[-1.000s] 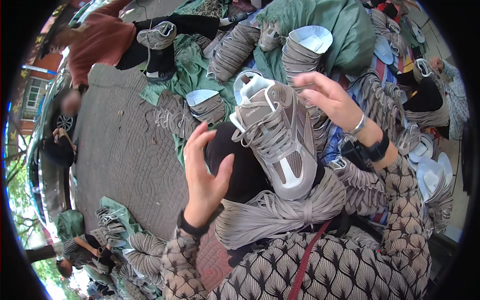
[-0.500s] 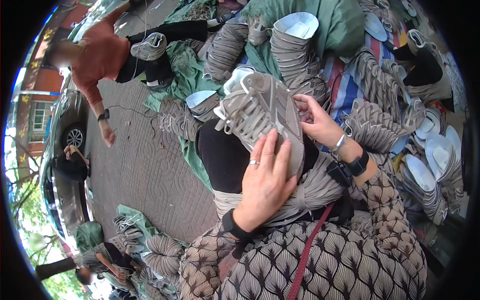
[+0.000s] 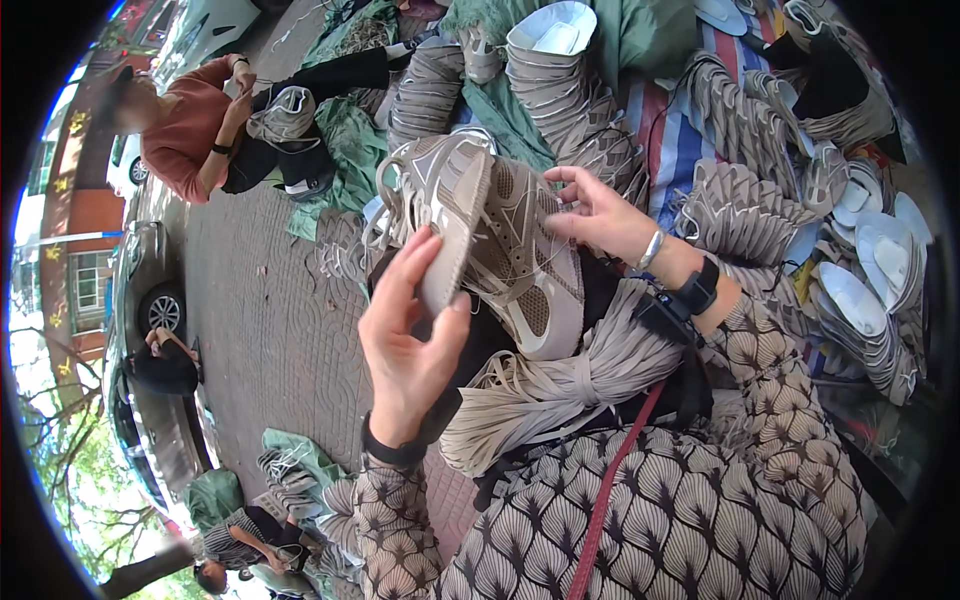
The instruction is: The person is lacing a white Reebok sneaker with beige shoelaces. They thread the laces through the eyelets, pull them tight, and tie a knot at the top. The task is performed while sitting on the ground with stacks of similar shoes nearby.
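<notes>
My left hand [image 3: 410,330] grips the edge of a grey-beige laced shoe upper [image 3: 462,205] between fingers and thumb, tilting it up on its side. Under and beside it, a second shoe upper [image 3: 530,290] with bare eyelets lies over my dark-trousered knees. My right hand [image 3: 605,222] is at that second upper's far right edge, fingers apart and holding nothing; I cannot tell whether its fingertips touch. On my lap, near my body, rests a thick tied bundle of beige shoelaces [image 3: 570,385].
Nested stacks of shoe uppers [image 3: 575,110] stand ahead and to the right [image 3: 745,205] on a striped sheet [image 3: 675,130] and green cloth [image 3: 515,120]. A person in a rust top [image 3: 195,130] sits at far left. A parked car [image 3: 150,300] stands beyond the paving [image 3: 290,330].
The laced upper has tipped left, baring the second upper under it. My left hand has moved left to its edge, and my right hand has let go. The seated person's hands came together.
</notes>
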Motion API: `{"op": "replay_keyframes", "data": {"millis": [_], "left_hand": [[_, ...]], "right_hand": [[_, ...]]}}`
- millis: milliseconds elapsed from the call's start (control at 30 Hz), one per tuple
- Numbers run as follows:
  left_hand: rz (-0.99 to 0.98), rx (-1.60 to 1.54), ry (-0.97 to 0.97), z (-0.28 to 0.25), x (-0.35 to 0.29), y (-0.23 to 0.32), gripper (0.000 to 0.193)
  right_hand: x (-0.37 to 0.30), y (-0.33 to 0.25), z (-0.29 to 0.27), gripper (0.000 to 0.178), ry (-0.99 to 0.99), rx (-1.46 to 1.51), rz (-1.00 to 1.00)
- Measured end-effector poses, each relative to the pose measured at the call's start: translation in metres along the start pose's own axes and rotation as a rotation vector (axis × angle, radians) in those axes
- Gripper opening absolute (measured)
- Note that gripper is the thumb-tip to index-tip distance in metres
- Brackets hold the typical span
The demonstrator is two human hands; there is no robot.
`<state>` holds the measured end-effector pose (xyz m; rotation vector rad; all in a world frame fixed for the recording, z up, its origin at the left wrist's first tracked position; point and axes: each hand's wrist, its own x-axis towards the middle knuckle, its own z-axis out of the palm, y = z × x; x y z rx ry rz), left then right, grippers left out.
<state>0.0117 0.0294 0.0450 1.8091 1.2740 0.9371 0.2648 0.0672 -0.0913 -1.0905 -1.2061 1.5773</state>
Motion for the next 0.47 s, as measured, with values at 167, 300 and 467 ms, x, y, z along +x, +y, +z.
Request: {"op": "replay_keyframes", "data": {"millis": [167,300,467], "left_hand": [[0.050,0.100,0.039,0.016,-0.016,-0.014,0.046],[-0.098,-0.260,0.373,0.002,-0.012,-0.032,0.036],[-0.166,-0.779,0.634,-0.027,-0.014,-0.052,0.041]], "right_hand": [[0.073,0.018,-0.001,0.033,0.165,0.673,0.389],[0.113,-0.008,0.012,0.026,0.276,0.473,0.378],[0.113,-0.060,0.010,0.035,0.199,0.872,-0.253]]}}
